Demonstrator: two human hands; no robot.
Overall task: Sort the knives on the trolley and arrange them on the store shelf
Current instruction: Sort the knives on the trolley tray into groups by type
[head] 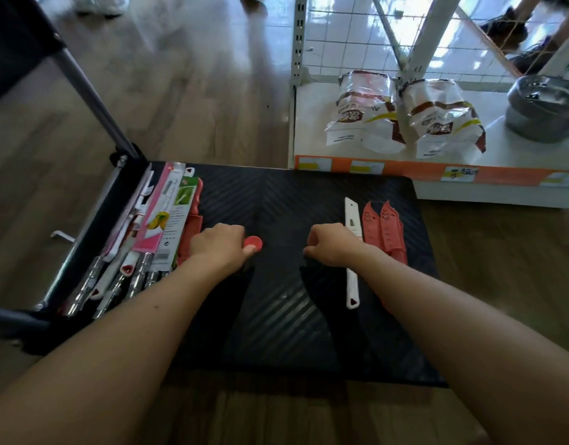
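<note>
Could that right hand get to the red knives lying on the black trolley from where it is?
Probably yes. The red knives lie uncovered on the trolley just right of the right hand, with only the flat white knife between them; nothing covers them.

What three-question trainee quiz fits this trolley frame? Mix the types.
1. True or false: the white store shelf already holds knives.
2. What lies right beside the red sheathed knives on the black ribbed trolley deck? A) a white sheathed knife B) a steel ladle C) a green bottle
3. Fill in the colour: the left hand grips a ___ round-ended piece.

Key: 1 false, it holds two printed plastic bags and a grey metal pot; 2 A; 3 red.
</note>
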